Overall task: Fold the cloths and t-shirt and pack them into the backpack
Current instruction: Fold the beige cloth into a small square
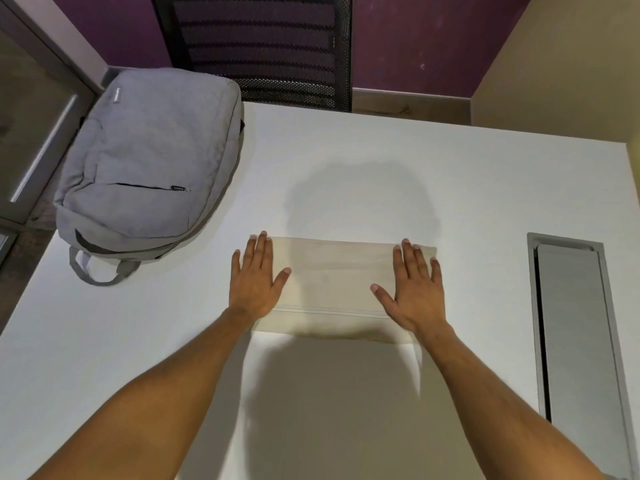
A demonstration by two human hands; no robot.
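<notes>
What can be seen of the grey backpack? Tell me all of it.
The grey backpack is soft woven fabric, lying flat at the white table's far left corner, partly overhanging the edge. Its front pocket zip is closed, a small label sits near its far end, and a carry loop points toward the person. Neither hand touches it; no cloth lies on it.

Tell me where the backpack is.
In the head view, the grey backpack lies flat on the white table's far-left corner, left of the folded cloth.

- Cloth (341, 289): thin cream fabric, smooth, matt.
- Backpack (152, 157): grey woven fabric, matt, lightly creased.
- Surface (485, 188): white, smooth, faint sheen.
- Cable hatch (578, 327): brushed grey metal.
</notes>
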